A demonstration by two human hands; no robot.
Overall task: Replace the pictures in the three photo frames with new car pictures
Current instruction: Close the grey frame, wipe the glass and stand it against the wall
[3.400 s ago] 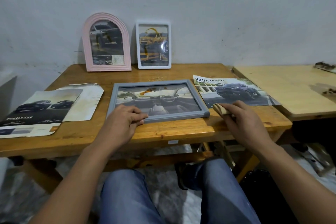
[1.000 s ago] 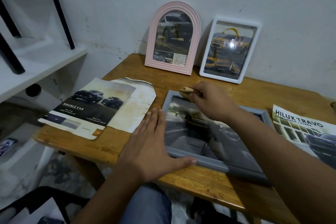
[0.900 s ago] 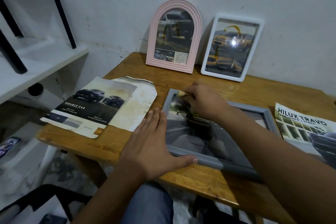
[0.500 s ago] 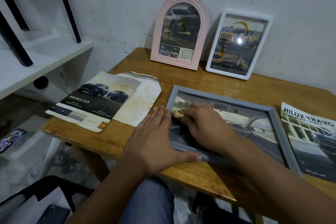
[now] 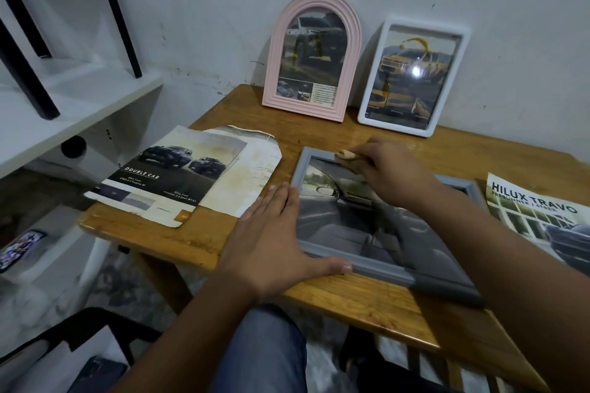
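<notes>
Right hand (image 5: 388, 169) moved up grey frame (image 5: 443, 285); page (image 5: 536, 214) (perhaps brochure) reads "HILUX TRAVO".

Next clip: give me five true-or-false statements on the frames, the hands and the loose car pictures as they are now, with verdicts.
1. The grey frame lies flat on the table. True.
2. The left hand grips the pink frame. False: it rests flat, fingers straight, at the grey frame's left edge; the pink frame leans on the wall untouched.
3. The right hand holds a small tan object at the grey frame's top edge. True.
4. The white frame lies face down. False: it stands against the wall, its yellow car picture showing.
5. The "Double Cab" picture sits inside the grey frame. False: it lies loose on the table, left of it.
</notes>
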